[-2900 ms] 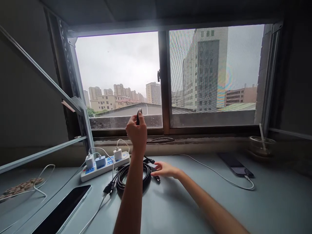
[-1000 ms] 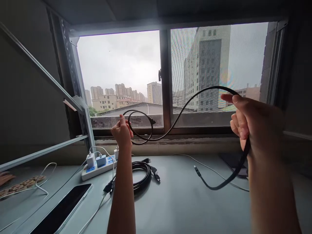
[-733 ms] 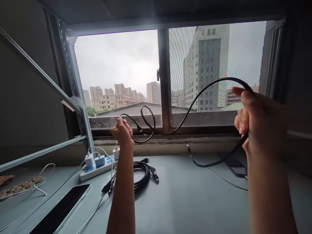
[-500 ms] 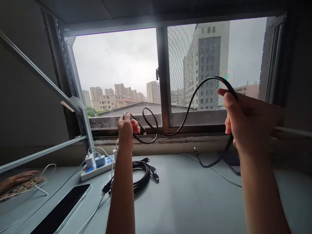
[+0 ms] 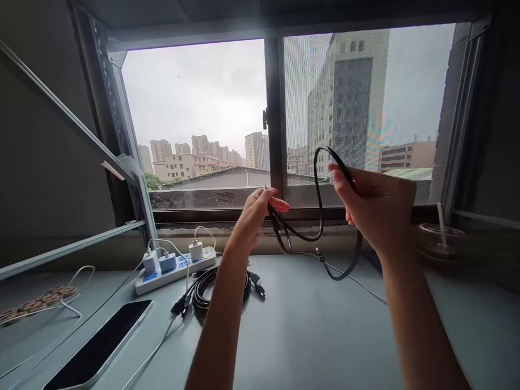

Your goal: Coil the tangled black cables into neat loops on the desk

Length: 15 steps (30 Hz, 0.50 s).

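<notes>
A black cable [image 5: 319, 184] is stretched in the air between my two hands, in front of the window. My left hand [image 5: 260, 212] pinches a gathered part of it, and small loops hang just below the fingers. On the other side, my right hand [image 5: 371, 203] grips the cable between thumb and fingers, palm turned inward. From the right hand the cable's free end droops in a curve, with its small plug [image 5: 319, 253] a little above the desk. Below my left forearm lies a coiled bundle of black cables [image 5: 199, 295], partly hidden by the arm.
A white power strip [image 5: 174, 273] with several chargers stands along the back left. A phone [image 5: 97, 346] lies front left, near a beaded mat [image 5: 36, 304]. Back right is a lidded cup with a straw [image 5: 441, 238]. Metal shelf posts [image 5: 134, 157] flank the window.
My hands have come closer together: the left moved right, the right moved left and slightly down. The cable span between them is shorter. Another person's hand has left the mat at far left.
</notes>
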{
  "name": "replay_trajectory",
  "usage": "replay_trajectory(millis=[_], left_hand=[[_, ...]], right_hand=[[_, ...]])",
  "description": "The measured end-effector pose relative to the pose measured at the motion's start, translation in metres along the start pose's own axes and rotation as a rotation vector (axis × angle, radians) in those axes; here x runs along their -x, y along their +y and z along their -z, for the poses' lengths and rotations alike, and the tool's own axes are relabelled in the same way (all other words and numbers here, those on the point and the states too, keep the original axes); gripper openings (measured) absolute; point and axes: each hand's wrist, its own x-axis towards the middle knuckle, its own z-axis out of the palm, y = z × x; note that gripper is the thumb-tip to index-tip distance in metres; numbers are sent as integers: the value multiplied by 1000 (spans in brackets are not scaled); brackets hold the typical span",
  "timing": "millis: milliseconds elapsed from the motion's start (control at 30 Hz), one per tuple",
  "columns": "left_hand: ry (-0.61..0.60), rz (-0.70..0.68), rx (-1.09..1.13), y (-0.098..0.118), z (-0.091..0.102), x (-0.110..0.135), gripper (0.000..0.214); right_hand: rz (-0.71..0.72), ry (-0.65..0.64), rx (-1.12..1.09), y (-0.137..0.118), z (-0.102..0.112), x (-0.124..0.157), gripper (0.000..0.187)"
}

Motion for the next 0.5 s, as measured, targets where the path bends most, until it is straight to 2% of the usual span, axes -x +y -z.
replay_trajectory(millis=[133,267,400,500], left_hand=[[-72,-54,-95,-1,-14,5,33],[-122,-45,-116,-4,-24,4,27],[-62,51,55,-8,-30,1,27],[19,33,45,-13,-31,-1,39]], right_hand=[[34,-189,95,6,-4,-1,33],[-18,-422,86,10,-6,-1,35],[-58,-614,21,14,-8,1,37],[-69,-727,-8,16,-11,3,35]])
